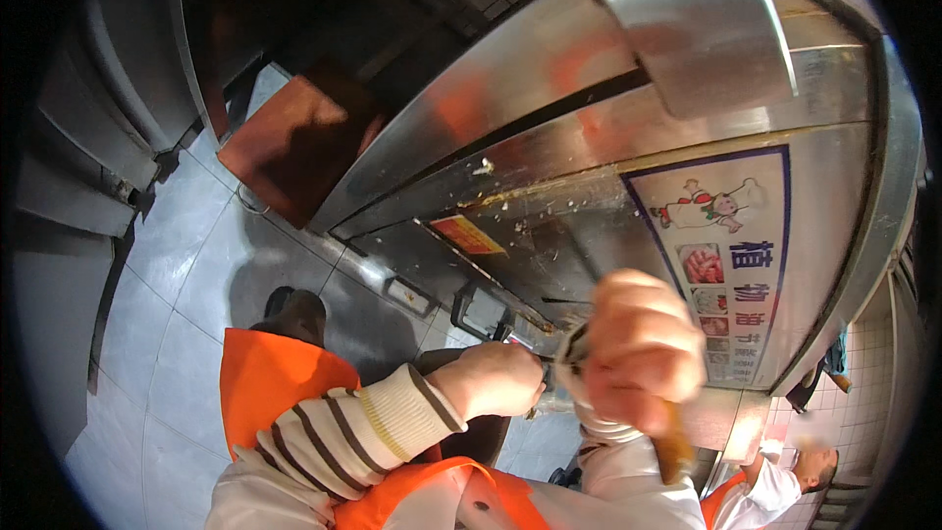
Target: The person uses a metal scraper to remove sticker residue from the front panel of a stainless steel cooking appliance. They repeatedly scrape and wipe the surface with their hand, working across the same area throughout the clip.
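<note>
My right hand [644,353], blurred and close to the camera, is closed in a fist around a brown handle [673,449], probably wooden. The handle's end sticks out below the fist; the rest of the tool is hidden. Lower and to the left, my left hand [489,380] is curled, its knuckles toward the stainless steel front. Whether its fingers hold something cannot be made out. Both hands are in front of a stainless steel kitchen unit [581,235], whose dark panel is dotted with whitish scraps [482,165].
A framed poster [725,258] with writing and food pictures is on the unit's right part. A reddish-brown box-like object [287,147] stands at the upper left on the grey tiled floor [199,250]. Metal cabinets [66,294] line the left. Another person [773,482] is at lower right.
</note>
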{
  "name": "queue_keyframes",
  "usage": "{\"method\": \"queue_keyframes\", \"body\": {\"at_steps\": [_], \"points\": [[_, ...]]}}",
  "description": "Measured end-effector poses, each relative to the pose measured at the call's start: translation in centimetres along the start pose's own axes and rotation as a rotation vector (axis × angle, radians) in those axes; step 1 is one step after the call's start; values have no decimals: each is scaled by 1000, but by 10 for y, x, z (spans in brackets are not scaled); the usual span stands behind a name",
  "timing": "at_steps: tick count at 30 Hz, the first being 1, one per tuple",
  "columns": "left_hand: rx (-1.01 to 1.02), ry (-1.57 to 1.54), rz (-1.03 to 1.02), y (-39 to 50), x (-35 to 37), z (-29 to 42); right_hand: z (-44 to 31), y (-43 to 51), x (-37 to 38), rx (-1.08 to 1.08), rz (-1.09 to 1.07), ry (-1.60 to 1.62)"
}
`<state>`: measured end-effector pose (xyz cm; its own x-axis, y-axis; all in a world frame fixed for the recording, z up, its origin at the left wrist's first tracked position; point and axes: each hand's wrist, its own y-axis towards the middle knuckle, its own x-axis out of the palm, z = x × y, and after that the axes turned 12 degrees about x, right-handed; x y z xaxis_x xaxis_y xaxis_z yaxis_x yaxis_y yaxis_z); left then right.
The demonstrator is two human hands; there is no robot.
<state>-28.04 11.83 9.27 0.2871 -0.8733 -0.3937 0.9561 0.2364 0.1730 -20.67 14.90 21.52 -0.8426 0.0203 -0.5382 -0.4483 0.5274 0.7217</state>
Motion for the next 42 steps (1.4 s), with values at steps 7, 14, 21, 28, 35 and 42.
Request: {"method": "queue_keyframes", "body": {"at_steps": [7,14,21,28,35,42], "points": [[-21,-121,58,9,13,-6,3,-2,-1,104,-177,9],[15,-14,-23,6,7,-4,1,-1,-3,71,-133,-14],[75,-82,-58,5,5,-2,2,0,-3,59,201,39],[-10,-83,-95,7,14,-7,7,3,0,-52,224,37],[67,-76,4,5,16,-10,7,-3,-5,-155,305,32],[99,-86,46,6,10,-8,6,-1,-10,67,6,137]]}}
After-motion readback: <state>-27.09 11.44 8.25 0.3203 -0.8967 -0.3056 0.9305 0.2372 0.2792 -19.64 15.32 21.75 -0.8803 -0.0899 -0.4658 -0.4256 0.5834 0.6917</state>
